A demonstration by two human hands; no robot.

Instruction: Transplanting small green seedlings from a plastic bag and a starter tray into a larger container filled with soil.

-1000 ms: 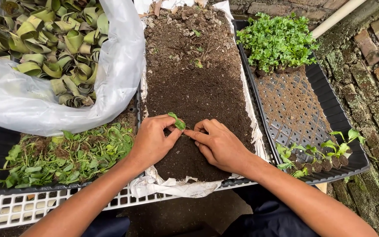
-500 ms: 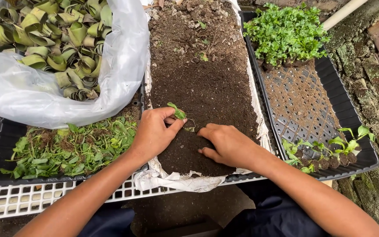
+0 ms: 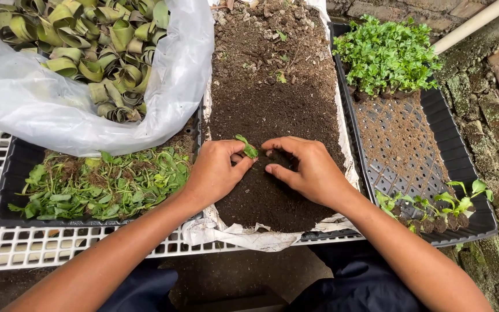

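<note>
We see our own two bare forearms — no sleeves, no gloves, no watch or rings — ending in the left hand [image 3: 218, 173] and right hand [image 3: 310, 170], with dark navy trousers below.

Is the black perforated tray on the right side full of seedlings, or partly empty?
Partly empty. The black perforated tray has a dense seedling clump at its far end and a few seedlings at its near end; between them its holes show.

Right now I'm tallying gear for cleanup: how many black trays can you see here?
2. One black tray lies at the left, holding loose green seedlings; the other black tray lies at the right. The soil may hide a third.
</note>
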